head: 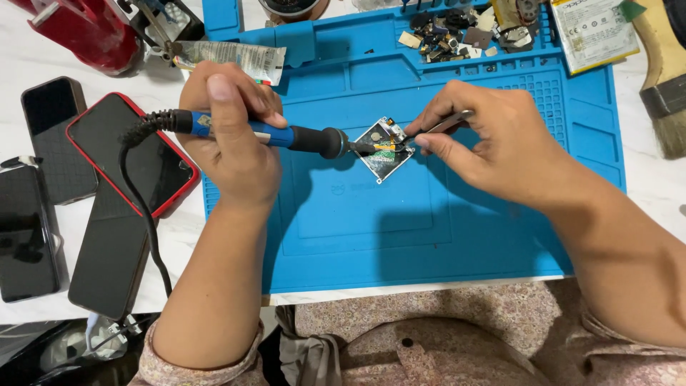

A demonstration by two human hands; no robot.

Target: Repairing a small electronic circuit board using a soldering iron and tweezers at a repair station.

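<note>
My left hand (232,136) grips a blue-and-black soldering iron (300,138), whose tip rests on a small square circuit board (384,150) lying on the blue work mat (371,221). Metal tweezers (443,126) are pinched in my right hand (493,146), and their points touch the board's right side beside the iron's tip. The iron's black cord (143,207) runs from its rear down over the phones at the left.
Several dark phones (107,214) lie left of the mat, one in a red case (132,154). A crumpled tube (229,57) and a red tool (86,28) sit at top left. Small parts (457,36), a flat battery (593,32) and a brush (664,93) occupy the top right.
</note>
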